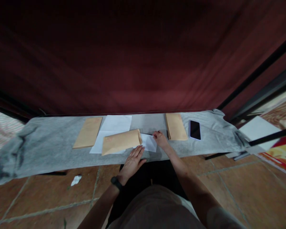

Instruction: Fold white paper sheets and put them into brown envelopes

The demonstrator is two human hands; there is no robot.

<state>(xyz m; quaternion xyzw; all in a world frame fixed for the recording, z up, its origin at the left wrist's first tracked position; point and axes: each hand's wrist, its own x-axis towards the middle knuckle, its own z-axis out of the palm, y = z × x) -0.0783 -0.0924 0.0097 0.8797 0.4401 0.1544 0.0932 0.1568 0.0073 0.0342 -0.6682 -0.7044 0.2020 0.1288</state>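
A tan paper envelope (121,142) lies at a slant in front of me, its right end towards my right hand. From that end a folded white sheet of paper (149,143) sticks out; whether it is inside or beneath the envelope I cannot tell. My left hand (134,159) rests flat with fingers stretched out, fingertips at the envelope's lower right corner and the paper's edge. Thumb and fingers of my right hand (159,137) pinch the upper right edge of the folded sheet. Under the envelope lie larger white sheets (115,123).
A grey cloth (50,140) covers the narrow table. Tan envelopes (88,132) lie at left, and a stack of envelopes (177,127) at right beside a phone (195,129). A dark red curtain (143,63) hangs behind. Crumpled white paper (76,180) is on the tiled floor.
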